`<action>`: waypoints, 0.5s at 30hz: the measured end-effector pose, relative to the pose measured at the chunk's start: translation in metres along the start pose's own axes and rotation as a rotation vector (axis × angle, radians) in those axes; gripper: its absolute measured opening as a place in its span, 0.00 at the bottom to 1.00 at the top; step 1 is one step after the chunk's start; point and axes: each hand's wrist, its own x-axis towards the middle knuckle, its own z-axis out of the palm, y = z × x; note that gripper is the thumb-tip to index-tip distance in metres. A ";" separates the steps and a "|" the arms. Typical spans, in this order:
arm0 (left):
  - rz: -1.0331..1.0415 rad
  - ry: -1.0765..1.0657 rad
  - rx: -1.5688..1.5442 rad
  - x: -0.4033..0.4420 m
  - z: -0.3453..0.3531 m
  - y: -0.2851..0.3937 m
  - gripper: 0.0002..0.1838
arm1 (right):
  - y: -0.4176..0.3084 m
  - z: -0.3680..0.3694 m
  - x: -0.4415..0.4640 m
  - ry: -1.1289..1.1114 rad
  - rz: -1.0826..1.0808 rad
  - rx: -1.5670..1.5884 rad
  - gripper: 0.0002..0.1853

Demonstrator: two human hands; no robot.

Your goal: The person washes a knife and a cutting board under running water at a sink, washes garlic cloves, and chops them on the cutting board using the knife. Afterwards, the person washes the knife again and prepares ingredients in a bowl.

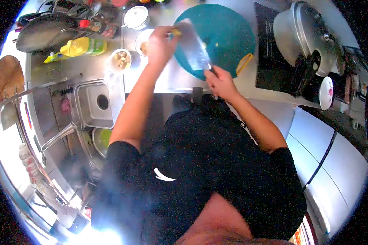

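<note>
My right hand (221,83) is wrapped round the handle of a cleaver (194,49). Its broad blade is tilted over the round green cutting board (229,24) and partly blurred. My left hand (161,45) is closed at the board's left edge, close to the far end of the blade. A small yellowish bit shows at its fingertips, too blurred to name. A few pale scraps lie on the board near the blade. Just left of my left hand, a white bowl (141,43) is partly hidden by it. Another bowl (122,60) beside it holds chopped pieces.
A pressure cooker (302,36) stands on the dark stove at the right, with a small bowl (326,93) near it. On the left are a sink (95,100), a yellow bottle (84,47), a wok (45,33) and a white lidded cup (136,17).
</note>
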 end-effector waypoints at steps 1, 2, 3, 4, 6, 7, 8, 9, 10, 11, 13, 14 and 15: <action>-0.005 0.042 -0.025 -0.001 -0.013 -0.011 0.13 | -0.003 0.007 0.007 -0.034 -0.042 -0.055 0.16; -0.014 0.052 0.031 -0.002 -0.021 -0.026 0.13 | -0.007 0.014 0.012 -0.024 -0.037 -0.063 0.16; -0.023 0.063 0.089 -0.004 -0.025 -0.043 0.14 | -0.011 0.022 0.017 -0.025 -0.074 -0.118 0.17; -0.043 0.024 0.196 -0.007 -0.029 -0.063 0.15 | -0.014 0.025 0.019 -0.029 -0.111 -0.176 0.18; -0.023 -0.033 0.370 -0.014 -0.034 -0.079 0.14 | -0.004 0.026 0.025 0.046 -0.257 -0.237 0.14; -0.033 -0.027 0.370 -0.017 -0.035 -0.080 0.14 | 0.000 0.028 0.028 0.116 -0.407 -0.285 0.12; -0.053 -0.011 0.334 -0.021 -0.034 -0.078 0.13 | 0.003 0.020 0.024 0.093 -0.338 -0.183 0.11; -0.072 0.002 0.295 -0.023 -0.032 -0.075 0.12 | -0.003 0.015 0.017 0.085 -0.335 -0.188 0.11; -0.028 0.009 0.235 -0.021 -0.029 -0.069 0.10 | -0.010 0.009 0.008 0.134 -0.224 -0.093 0.10; 0.028 0.016 0.196 -0.022 -0.021 -0.060 0.08 | -0.012 0.002 -0.002 0.186 -0.113 0.001 0.10; 0.149 -0.087 0.121 -0.023 0.003 -0.041 0.04 | -0.008 -0.015 -0.016 0.253 -0.054 0.025 0.09; 0.171 -0.172 0.191 -0.024 0.017 -0.026 0.03 | -0.005 -0.024 -0.023 0.319 0.001 0.057 0.09; 0.189 -0.257 0.264 -0.024 0.030 -0.011 0.02 | 0.003 -0.033 -0.029 0.374 -0.011 0.028 0.09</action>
